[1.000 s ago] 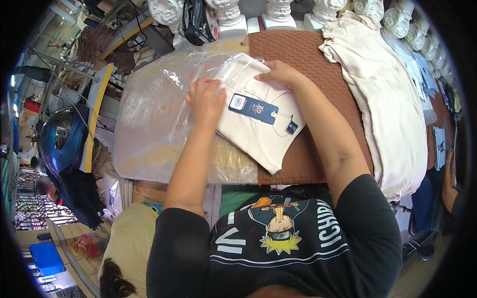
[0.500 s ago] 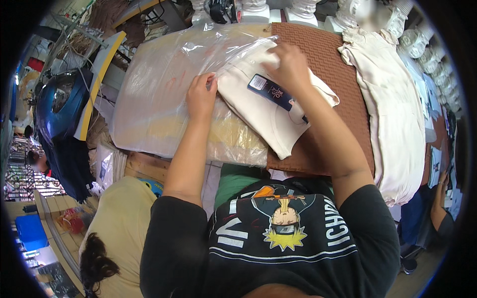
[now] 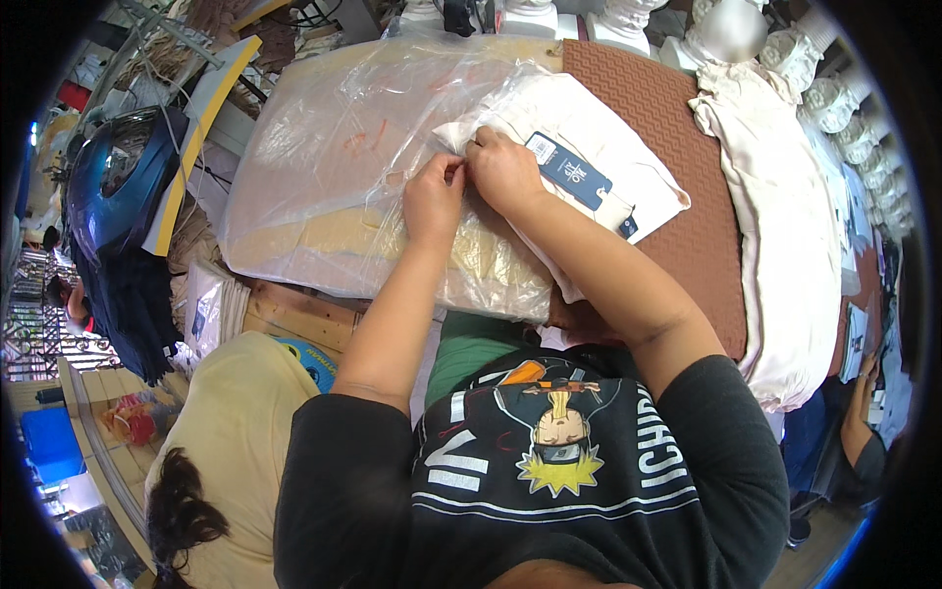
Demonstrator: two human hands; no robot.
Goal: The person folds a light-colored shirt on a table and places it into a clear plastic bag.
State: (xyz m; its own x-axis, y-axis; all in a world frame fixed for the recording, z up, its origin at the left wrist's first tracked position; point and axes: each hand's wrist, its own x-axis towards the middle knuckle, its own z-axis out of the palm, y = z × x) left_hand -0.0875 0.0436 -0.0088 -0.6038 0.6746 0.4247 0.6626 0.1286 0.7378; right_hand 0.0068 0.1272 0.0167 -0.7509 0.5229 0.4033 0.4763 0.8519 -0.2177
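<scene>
A folded cream garment (image 3: 628,152) with a dark blue hang tag (image 3: 569,171) lies across the plastic-covered and brown halves of the table. At the garment's left edge, my right hand (image 3: 502,172) is closed in a pinch on the cloth, knuckles up. Just left of it, almost touching, my left hand (image 3: 434,201) has thumb and finger pressed together; what lies between them is too small to make out. Wrinkled clear plastic (image 3: 334,167) spreads beneath and around both hands. My right forearm covers the garment's near left side.
A pile of cream garments (image 3: 775,236) lies along the table's right side on the brown textured mat (image 3: 677,265). White balusters (image 3: 530,18) line the far edge. At left stand a yellow-edged board (image 3: 201,147) and a blue helmet-like shell (image 3: 123,187). Someone in beige (image 3: 231,442) sits lower left.
My right hand has come left and down from above the tag to the garment's left edge. My left hand has shifted right toward it. The garment sits slightly farther right.
</scene>
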